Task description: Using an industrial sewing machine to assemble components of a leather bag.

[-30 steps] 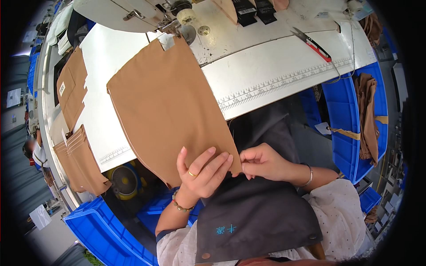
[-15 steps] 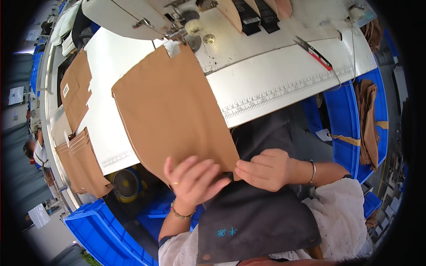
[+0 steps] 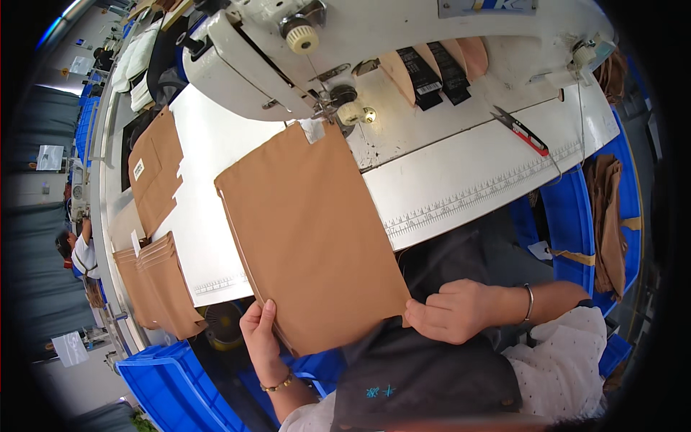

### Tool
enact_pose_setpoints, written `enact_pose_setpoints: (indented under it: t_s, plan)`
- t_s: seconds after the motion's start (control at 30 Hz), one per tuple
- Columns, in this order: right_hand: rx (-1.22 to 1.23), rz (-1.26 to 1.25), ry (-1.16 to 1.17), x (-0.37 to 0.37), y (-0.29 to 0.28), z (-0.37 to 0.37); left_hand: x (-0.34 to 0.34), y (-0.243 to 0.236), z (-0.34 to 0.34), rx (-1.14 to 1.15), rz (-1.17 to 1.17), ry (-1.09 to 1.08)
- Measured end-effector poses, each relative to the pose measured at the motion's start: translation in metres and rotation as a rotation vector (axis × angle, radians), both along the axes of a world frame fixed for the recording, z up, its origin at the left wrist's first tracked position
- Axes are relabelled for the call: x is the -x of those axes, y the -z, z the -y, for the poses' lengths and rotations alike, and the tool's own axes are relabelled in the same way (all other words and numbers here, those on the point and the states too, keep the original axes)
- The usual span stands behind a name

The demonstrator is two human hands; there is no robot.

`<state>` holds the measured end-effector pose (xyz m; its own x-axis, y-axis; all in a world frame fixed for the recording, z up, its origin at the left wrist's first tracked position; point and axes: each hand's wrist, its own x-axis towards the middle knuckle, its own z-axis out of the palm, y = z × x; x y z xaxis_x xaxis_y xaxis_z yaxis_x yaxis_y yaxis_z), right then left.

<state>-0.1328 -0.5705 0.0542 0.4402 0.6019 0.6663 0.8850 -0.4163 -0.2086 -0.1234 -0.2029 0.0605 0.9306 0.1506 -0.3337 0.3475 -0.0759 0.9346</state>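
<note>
A large brown fabric panel (image 3: 317, 237) stretches from the sewing machine (image 3: 252, 68) down over the table's front edge. Its far end, with a small white patch (image 3: 312, 131), lies by the machine's needle area. My left hand (image 3: 260, 333) grips the panel's left edge near the bottom, thumb on top; the fingers beneath are partly hidden. At the lower right corner, my right hand (image 3: 450, 311) pinches the cloth with its fingers curled. Between my hands the panel hangs fairly flat above my dark apron (image 3: 432, 374).
Folded brown pieces (image 3: 155, 284) and a labelled brown piece (image 3: 152, 169) lie at left. Red-and-black thread snips (image 3: 520, 132) rest at right, near black labels (image 3: 425, 75). Blue bins (image 3: 169, 381) stand below left, and another blue bin (image 3: 572, 216) at right holds brown cloth.
My left hand was raised, fingers spread over the panel; it has moved left and down and now grips the left edge. The right hand keeps its pinch. The whole view has shifted.
</note>
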Motion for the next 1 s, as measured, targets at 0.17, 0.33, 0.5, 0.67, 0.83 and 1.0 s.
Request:
enact_pose_setpoints:
  t_s: [0.17,0.33,0.5,0.67,0.83,1.0]
  plan:
    - [0.010,-0.002,-0.021,-0.006,0.000,0.001,-0.006,-0.014,0.003,-0.046,-0.057,0.028]
    - [0.064,0.024,-0.016,-0.021,-0.002,0.005,-0.022,-0.024,0.004,-0.161,-0.040,0.107]
    - [0.062,0.072,-0.011,-0.041,-0.002,0.004,-0.044,-0.028,-0.002,-0.272,-0.041,0.165]
    - [0.077,0.102,-0.006,-0.058,0.000,0.001,-0.069,-0.031,0.000,-0.291,-0.026,0.191]
    - [0.085,0.089,-0.003,-0.075,0.004,0.000,-0.095,-0.031,0.003,-0.363,-0.006,0.200]
    - [0.068,0.073,-0.029,-0.095,0.009,-0.003,-0.114,-0.029,0.003,-0.391,0.020,0.168]
